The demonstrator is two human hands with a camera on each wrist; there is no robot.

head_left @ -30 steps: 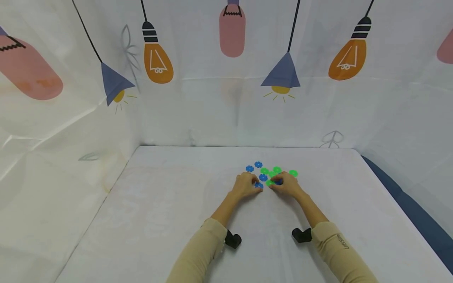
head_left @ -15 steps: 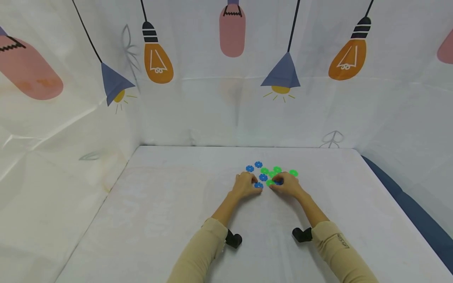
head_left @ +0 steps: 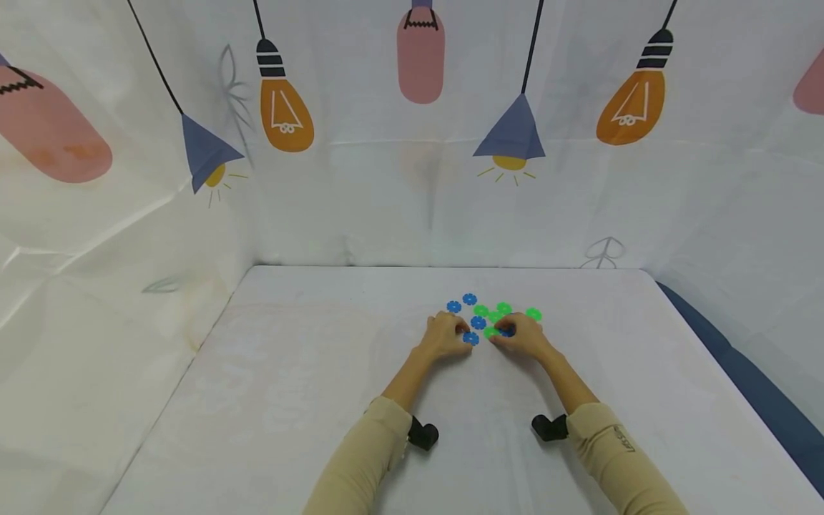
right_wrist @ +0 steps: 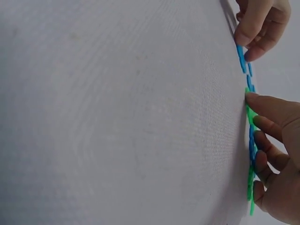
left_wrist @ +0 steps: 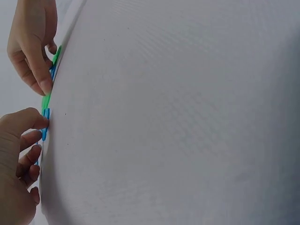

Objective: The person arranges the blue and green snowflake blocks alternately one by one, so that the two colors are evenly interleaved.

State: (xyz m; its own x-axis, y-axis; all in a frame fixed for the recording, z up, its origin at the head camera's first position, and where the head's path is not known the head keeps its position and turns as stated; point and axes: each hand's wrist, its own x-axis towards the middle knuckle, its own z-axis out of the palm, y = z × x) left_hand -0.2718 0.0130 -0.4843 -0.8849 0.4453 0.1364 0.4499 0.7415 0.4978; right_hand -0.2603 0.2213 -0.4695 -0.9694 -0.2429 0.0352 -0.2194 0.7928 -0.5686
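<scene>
In the head view, my left hand [head_left: 444, 336] has thumb and forefinger curled at the edge of a blue flower-shaped plastic disc [head_left: 472, 339]. My right hand [head_left: 523, 336] pinches a green flower-shaped disc [head_left: 491, 333] just to the right of it. Another blue disc, partly hidden, lies under the curled right fingers. In the left wrist view, the left thumb [left_wrist: 40, 121] touches the blue disc [left_wrist: 45, 133]. The right wrist view has the right thumb on the green disc [right_wrist: 249, 110], seen edge-on. Whether the two discs touch is unclear.
Beyond the hands lie several more discs, blue ones [head_left: 470, 299] toward the left and green ones [head_left: 504, 308] toward the right. They rest on a white tabletop [head_left: 309, 372]. A lamp-patterned sheet [head_left: 386, 193] hangs behind and beside the table.
My left thumb has drawn slightly left, so more of the blue disc's lower edge shows. The right hand stays in place. The head view has shifted very slightly.
</scene>
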